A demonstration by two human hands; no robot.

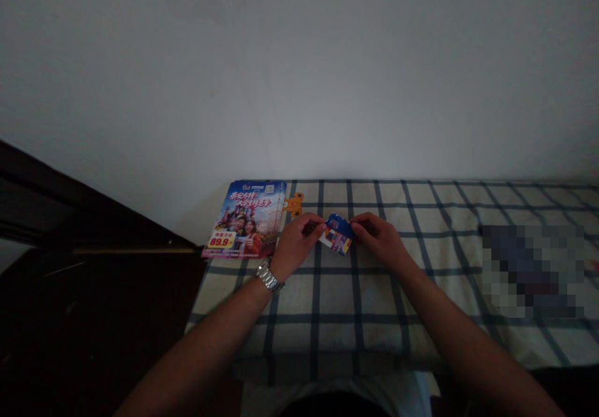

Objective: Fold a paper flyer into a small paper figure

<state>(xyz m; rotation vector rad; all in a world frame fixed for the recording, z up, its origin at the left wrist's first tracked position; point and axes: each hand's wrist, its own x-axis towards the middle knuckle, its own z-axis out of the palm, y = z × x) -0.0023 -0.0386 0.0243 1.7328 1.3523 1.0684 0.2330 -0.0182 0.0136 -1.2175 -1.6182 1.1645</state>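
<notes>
Between my two hands is a small folded flyer [337,235], blue at the top with colourful print and a white patch at its left. My left hand [299,242], with a silver watch on the wrist, pinches its left edge between thumb and fingers. At the upper right corner, my right hand [377,239] pinches the paper too. A stack of glossy printed flyers [248,217] lies to the left of my left hand, the top one marked 89.9. Just right of the stack, an orange cartoon figure [294,205] shows on the cloth.
A white cloth with dark checked lines [384,304] covers the table, which meets a pale wall [327,80] at the back. A pixelated dark object [528,270] is on the right. Dark furniture [70,211] stands at the left, beyond the table's edge.
</notes>
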